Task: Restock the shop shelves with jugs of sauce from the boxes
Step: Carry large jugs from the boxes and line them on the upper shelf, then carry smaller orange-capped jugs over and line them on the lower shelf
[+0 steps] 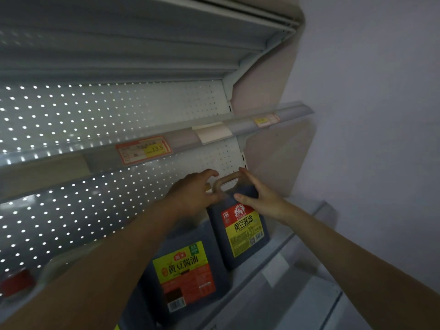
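Observation:
Two dark jugs of sauce stand on the lower shelf. The right jug has a red and yellow label and a tan handle on top. The left jug, nearer to me, carries a yellow and orange label and is partly hidden by my left forearm. My left hand rests at the right jug's top left, beside the handle, with its fingers spread and curled in the air. My right hand lies flat against that jug's right shoulder, fingers stretched toward the handle and thumb across the front.
The upper shelf holds nothing and has price tags on its front rail. A perforated back panel glows with light. A blurred red-topped object sits at the lower left. A plain wall closes the right side.

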Demonstrator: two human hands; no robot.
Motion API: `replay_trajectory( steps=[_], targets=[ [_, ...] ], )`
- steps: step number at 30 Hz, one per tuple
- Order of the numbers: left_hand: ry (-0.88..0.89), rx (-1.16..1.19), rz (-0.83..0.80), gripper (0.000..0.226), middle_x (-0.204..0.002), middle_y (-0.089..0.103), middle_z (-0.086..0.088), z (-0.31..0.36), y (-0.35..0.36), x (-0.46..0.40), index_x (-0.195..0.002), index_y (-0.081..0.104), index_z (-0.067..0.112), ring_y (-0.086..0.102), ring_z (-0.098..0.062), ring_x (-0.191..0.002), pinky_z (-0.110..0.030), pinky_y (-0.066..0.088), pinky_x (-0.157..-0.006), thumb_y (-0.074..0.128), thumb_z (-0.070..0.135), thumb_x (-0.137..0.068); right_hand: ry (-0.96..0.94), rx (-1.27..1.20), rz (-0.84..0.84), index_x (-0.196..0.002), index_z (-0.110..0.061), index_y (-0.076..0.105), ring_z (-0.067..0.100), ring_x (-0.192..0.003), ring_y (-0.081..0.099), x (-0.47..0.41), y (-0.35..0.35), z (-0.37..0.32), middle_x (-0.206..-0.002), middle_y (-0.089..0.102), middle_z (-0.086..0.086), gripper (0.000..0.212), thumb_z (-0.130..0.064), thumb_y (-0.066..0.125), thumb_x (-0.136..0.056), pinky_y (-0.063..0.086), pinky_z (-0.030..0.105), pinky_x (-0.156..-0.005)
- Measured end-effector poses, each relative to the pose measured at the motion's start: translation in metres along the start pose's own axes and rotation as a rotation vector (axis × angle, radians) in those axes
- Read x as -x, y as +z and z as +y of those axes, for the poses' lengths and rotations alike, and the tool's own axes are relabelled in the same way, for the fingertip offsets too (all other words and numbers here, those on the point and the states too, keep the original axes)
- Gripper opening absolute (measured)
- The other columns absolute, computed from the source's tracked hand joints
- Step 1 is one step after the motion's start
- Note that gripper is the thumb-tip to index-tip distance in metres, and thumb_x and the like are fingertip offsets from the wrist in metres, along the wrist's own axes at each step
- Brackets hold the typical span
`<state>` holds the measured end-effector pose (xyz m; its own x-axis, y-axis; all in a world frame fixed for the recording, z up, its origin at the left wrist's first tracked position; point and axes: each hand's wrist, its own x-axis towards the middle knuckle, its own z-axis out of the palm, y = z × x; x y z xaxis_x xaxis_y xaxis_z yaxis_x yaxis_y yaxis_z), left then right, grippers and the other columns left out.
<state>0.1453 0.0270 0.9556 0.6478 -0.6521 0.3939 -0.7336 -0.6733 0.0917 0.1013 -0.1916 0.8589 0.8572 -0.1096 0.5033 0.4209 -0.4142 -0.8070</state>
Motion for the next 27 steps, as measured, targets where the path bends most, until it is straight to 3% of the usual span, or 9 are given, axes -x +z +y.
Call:
replay_trajectory(
  steps=[2, 5, 8, 10, 12, 16, 23, 25, 27],
  targets=[
    [0.068, -0.145, 0.059, 0.061, -0.123, 0.059, 0.001, 0.006, -0.001, 0.011, -0.144, 0.04, 0.04, 0.06, -0.022, -0.112, -0.041, 0.052, -0.093, 0.064, 0.055, -0.091, -0.029, 0.047, 0.053, -0.154, -0.034, 0.032, 0.005, -0.131, 0.054, 0.009, 0.004, -0.005, -0.146, 0.053, -0.01, 0.074, -0.034, 0.074, -0.093, 0.051, 0.037, -0.109],
    [0.191, -0.235, 0.121, 0.058, -0.129, 0.058, 0.0, 0.018, 0.0, 0.034, -0.144, 0.034, 0.044, 0.056, -0.025, -0.119, -0.047, 0.044, -0.102, 0.06, 0.046, -0.093, -0.067, 0.163, 0.159, -0.146, -0.028, 0.042, -0.013, -0.114, 0.054, 0.031, 0.006, -0.016, -0.127, 0.057, -0.02, 0.062, -0.02, 0.075, -0.094, 0.044, 0.011, -0.103],
    [0.316, -0.098, 0.199, 0.057, -0.137, 0.057, 0.003, 0.038, 0.003, 0.065, -0.146, 0.037, 0.041, 0.05, -0.021, -0.128, -0.053, 0.029, -0.115, 0.06, 0.035, -0.094, -0.065, 0.241, 0.272, -0.143, -0.022, 0.049, 0.001, -0.117, 0.052, 0.063, 0.007, -0.025, -0.128, 0.057, -0.009, 0.055, -0.024, 0.074, -0.094, 0.041, 0.006, -0.097],
    [0.395, 0.007, 0.273, 0.051, -0.138, 0.059, 0.003, 0.047, 0.01, 0.088, -0.142, 0.048, 0.033, 0.052, -0.022, -0.127, -0.05, 0.035, -0.111, 0.062, 0.028, -0.093, -0.048, 0.269, 0.331, -0.138, -0.027, 0.051, 0.004, -0.119, 0.052, 0.094, 0.012, -0.027, -0.13, 0.056, -0.007, 0.048, -0.028, 0.073, -0.095, 0.039, 0.008, -0.097],
    [0.41, 0.145, 0.292, 0.047, -0.131, 0.063, -0.002, 0.052, 0.025, 0.114, -0.137, 0.056, 0.026, 0.055, -0.026, -0.12, -0.047, 0.043, -0.102, 0.064, 0.025, -0.091, -0.008, 0.301, 0.38, -0.133, -0.029, 0.053, 0.004, -0.116, 0.052, 0.133, 0.024, -0.031, -0.129, 0.056, -0.008, 0.041, -0.029, 0.071, -0.096, 0.035, 0.001, -0.09],
    [0.484, 0.291, 0.234, 0.05, -0.125, 0.068, -0.003, 0.051, 0.06, 0.184, -0.134, 0.058, 0.023, 0.062, -0.029, -0.114, -0.047, 0.048, -0.096, 0.058, 0.031, -0.085, 0.092, 0.381, 0.477, -0.136, -0.023, 0.058, 0.003, -0.116, 0.053, 0.228, 0.067, -0.046, -0.135, 0.057, -0.004, 0.04, -0.028, 0.069, -0.098, 0.036, 0.0, -0.088],
    [0.554, 0.566, 0.062, 0.051, -0.13, 0.065, -0.007, 0.049, 0.107, 0.319, -0.136, 0.057, 0.022, 0.06, -0.03, -0.118, -0.044, 0.048, -0.102, 0.056, 0.033, -0.086, 0.37, 0.487, 0.547, -0.141, -0.029, 0.055, 0.009, -0.119, 0.054, 0.409, 0.156, -0.092, -0.137, 0.054, -0.002, 0.041, -0.035, 0.063, -0.101, 0.04, -0.001, -0.087],
    [0.586, 0.645, -0.003, 0.049, -0.125, 0.065, -0.007, 0.059, 0.122, 0.355, -0.135, 0.055, 0.025, 0.061, -0.029, -0.116, -0.046, 0.049, -0.099, 0.058, 0.032, -0.087, 0.45, 0.531, 0.58, -0.141, -0.028, 0.055, 0.011, -0.117, 0.057, 0.466, 0.172, -0.111, -0.135, 0.055, -0.001, 0.041, -0.035, 0.063, -0.101, 0.044, 0.005, -0.089],
    [0.61, 0.729, -0.07, 0.047, -0.125, 0.066, -0.006, 0.072, 0.137, 0.395, -0.136, 0.054, 0.028, 0.062, -0.025, -0.116, -0.047, 0.051, -0.098, 0.062, 0.029, -0.09, 0.524, 0.574, 0.621, -0.14, -0.025, 0.057, 0.013, -0.114, 0.061, 0.528, 0.184, -0.131, -0.131, 0.059, 0.002, 0.042, -0.037, 0.064, -0.1, 0.05, 0.02, -0.094]
  ],
)
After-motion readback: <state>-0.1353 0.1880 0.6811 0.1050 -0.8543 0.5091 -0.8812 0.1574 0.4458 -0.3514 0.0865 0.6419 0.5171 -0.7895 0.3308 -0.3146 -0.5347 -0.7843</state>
